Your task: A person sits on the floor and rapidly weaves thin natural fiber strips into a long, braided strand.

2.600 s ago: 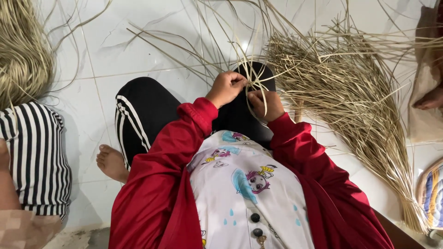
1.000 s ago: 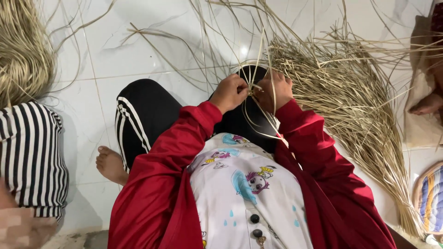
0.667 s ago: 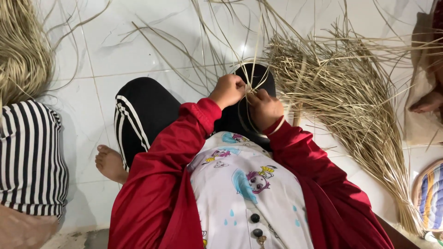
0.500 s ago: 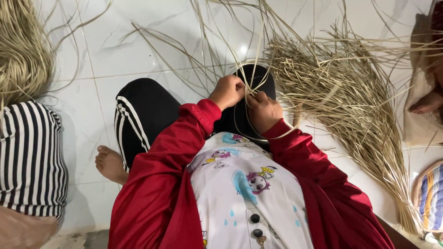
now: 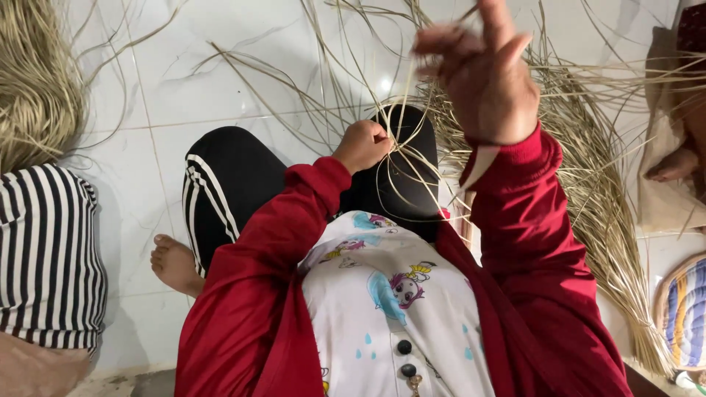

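Observation:
I sit on a white tiled floor in a red jacket and black striped trousers. My left hand (image 5: 364, 145) is closed over my raised knee, pinching the crossing point of several thin dried straw strands (image 5: 403, 158). My right hand (image 5: 479, 70) is lifted high toward the camera and blurred, thumb and fingers pinched on one strand that runs down to the left hand. The other fingers spread out.
A large fan-shaped pile of dried straw (image 5: 588, 169) lies on the floor to my right. Another straw bundle (image 5: 33, 81) lies far left. A person in a striped garment (image 5: 48, 257) sits at left; another person's foot (image 5: 673, 165) shows at right. A woven round item (image 5: 684, 312) is at lower right.
My right hand has risen from beside the left hand up toward the camera, drawing a strand with it. The left hand has stayed on the knee.

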